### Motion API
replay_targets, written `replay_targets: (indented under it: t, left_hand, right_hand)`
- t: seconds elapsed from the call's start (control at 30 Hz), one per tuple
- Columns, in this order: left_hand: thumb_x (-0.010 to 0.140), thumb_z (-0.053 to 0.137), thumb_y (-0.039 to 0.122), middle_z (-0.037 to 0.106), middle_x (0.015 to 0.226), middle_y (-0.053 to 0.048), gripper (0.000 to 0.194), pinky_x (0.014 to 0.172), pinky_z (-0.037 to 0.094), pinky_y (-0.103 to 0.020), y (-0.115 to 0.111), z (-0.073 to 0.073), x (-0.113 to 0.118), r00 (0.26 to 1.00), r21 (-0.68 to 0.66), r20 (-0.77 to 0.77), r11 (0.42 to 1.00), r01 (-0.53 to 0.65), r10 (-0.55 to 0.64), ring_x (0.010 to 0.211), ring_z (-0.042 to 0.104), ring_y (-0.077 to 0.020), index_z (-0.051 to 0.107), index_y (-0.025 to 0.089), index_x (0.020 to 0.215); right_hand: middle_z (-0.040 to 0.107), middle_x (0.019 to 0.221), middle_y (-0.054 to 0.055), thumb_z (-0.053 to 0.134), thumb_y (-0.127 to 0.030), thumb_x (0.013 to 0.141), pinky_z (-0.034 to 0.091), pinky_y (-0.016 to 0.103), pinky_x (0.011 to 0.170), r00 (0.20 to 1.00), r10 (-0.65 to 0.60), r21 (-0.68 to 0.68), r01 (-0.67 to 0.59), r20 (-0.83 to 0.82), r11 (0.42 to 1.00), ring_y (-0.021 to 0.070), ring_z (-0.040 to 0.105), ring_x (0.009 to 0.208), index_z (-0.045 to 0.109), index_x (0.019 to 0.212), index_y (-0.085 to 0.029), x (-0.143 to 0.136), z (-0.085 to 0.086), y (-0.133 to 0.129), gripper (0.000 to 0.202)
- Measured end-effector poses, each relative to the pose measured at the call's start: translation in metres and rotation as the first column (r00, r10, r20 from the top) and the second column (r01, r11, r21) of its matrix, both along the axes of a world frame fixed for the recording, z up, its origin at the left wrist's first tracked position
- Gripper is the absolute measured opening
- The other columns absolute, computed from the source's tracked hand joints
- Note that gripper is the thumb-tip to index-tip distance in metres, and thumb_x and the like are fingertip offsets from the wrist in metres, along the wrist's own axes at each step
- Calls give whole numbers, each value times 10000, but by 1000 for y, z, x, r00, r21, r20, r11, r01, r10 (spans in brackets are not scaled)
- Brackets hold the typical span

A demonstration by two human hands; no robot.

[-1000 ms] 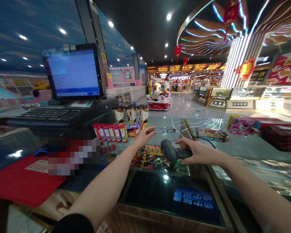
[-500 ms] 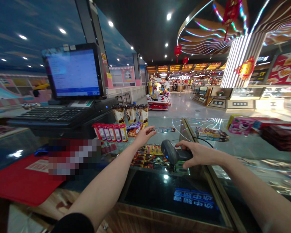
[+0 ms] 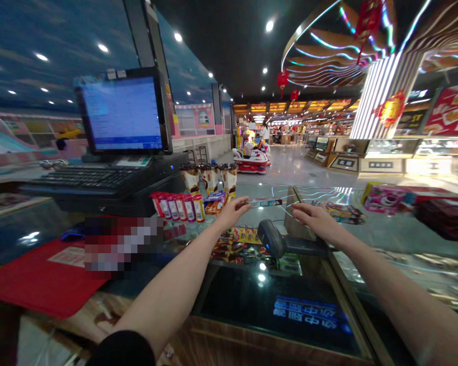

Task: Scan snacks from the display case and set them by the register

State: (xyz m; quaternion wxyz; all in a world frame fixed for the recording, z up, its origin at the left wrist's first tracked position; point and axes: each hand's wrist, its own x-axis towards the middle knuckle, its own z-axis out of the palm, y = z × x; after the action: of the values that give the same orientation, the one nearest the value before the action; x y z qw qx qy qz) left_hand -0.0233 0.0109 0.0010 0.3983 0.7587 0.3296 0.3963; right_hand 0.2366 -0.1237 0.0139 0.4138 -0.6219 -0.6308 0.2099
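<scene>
My left hand (image 3: 234,211) is closed on the left end of a thin, flat, light-blue snack box (image 3: 266,202), held just over the glass counter. Facing it from the right, my right hand (image 3: 316,219) is empty, fingers stretched toward the box's right end with a small gap between. Below that hand a black barcode scanner (image 3: 277,239) lies on the counter, its handle pointing right. Beside my left wrist are several tubes with red, purple and yellow labels (image 3: 179,207), some orange and purple snack packs (image 3: 216,203), and three lidded cups (image 3: 209,178).
A monitor (image 3: 124,114) and keyboard (image 3: 87,178) stand at the left, above a red mat (image 3: 34,279). Flat boxes (image 3: 341,212), a pink box (image 3: 383,198) and dark packs (image 3: 445,218) lie at the right. Packaged sweets show under the glass. A ride-on car (image 3: 252,158) stands beyond.
My right hand has let go of the scanner and moved up and forward toward the snack box. The scanner now rests on the counter. My left hand still holds the box.
</scene>
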Motion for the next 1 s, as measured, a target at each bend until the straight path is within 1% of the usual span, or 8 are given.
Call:
replay_targets:
  t: [0.1, 0.33, 0.5, 0.63, 0.7, 0.83, 0.9, 1.0]
  left_hand:
    - [798, 678, 372, 690, 1131, -109, 528, 951, 469, -357, -3, 2, 1, 1000, -12, 20, 1000, 15, -15, 1026, 636, -203, 596, 154, 1271]
    - [800, 687, 317, 697, 1109, -104, 501, 943, 479, -351, -4, 4, 2, 997, -20, 62, 999, 50, -48, 992, 643, -190, 600, 149, 1264]
    - [810, 676, 305, 684, 1143, -111, 499, 953, 474, -349, -3, 4, 2, 995, -9, 84, 999, 52, -51, 1011, 638, -187, 588, 151, 1276]
    - [816, 666, 282, 686, 1125, -120, 497, 946, 477, -348, -2, 5, 3, 994, -11, 97, 998, 61, -60, 997, 641, -186, 581, 134, 1283]
    - [822, 659, 276, 686, 1116, -120, 497, 949, 475, -354, -2, 5, 4, 994, -4, 98, 998, 55, -55, 991, 639, -185, 576, 135, 1292]
    - [836, 637, 275, 670, 1145, -134, 522, 963, 468, -391, -3, 7, 4, 993, -5, 104, 998, 63, -62, 1021, 627, -200, 545, 134, 1330]
    - [835, 638, 267, 642, 1212, -142, 541, 977, 462, -404, -5, 8, 4, 991, -13, 116, 998, 65, -63, 1093, 601, -217, 527, 149, 1350]
    - [842, 626, 249, 565, 1339, -147, 571, 987, 460, -409, -7, 9, 3, 987, -50, 139, 995, 89, -81, 1224, 528, -241, 479, 184, 1390]
  right_hand:
    - [705, 1107, 102, 540, -335, 882, 545, 346, 822, 988, -57, -64, 49, -142, 997, 214, 657, 948, 620, 1262, -159, -7, 2, 6, 426]
    - [641, 1242, 110, 570, -266, 884, 558, 274, 762, 916, -67, -158, 4, -396, 987, 211, 648, 1050, 582, 1285, -171, -29, 11, 16, 412]
    - [643, 1179, 116, 574, -249, 888, 551, 226, 699, 860, -104, -126, 46, -499, 991, 202, 631, 1067, 593, 1123, -172, -33, 13, 24, 248]
    - [620, 1151, 104, 574, -210, 887, 551, 218, 668, 804, -135, -108, 89, -579, 990, 179, 639, 1009, 553, 996, -186, -38, 19, 26, 114]
    - [629, 1096, 89, 568, -199, 891, 546, 214, 639, 769, -131, -109, 81, -626, 991, 158, 657, 925, 534, 957, -192, -41, 23, 26, 75]
    - [659, 884, 44, 516, -201, 924, 543, 226, 593, 680, -103, -107, 36, -726, 994, 136, 678, 736, 511, 938, -206, -43, 31, 28, 16]
    - [659, 802, 32, 500, -190, 932, 540, 223, 585, 670, -107, -107, 41, -735, 993, 132, 679, 695, 531, 936, -200, -43, 33, 30, 33]
    - [667, 748, 36, 490, -179, 941, 537, 213, 584, 683, -107, -109, 39, -722, 993, 123, 676, 662, 570, 891, -175, -43, 33, 33, 94]
